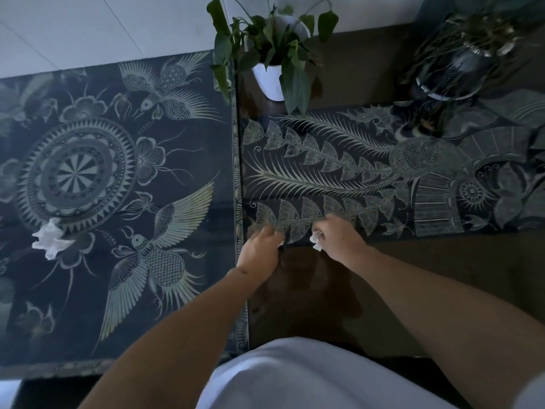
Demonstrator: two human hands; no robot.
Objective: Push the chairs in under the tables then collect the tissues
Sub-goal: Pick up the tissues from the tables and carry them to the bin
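A crumpled white tissue lies on the left table, which is covered by a dark patterned cloth with birds. My right hand is closed on a small white tissue over the right table, at the near edge of its patterned runner. My left hand hangs close beside it with fingers curled down; a sliver of white shows at its fingertips, and what it holds is hidden. No chairs are in view.
A white pot with a green leafy plant stands at the back between the two tables. A dark glass vase with stems stands at the back right. Pale floor tiles lie beyond the tables.
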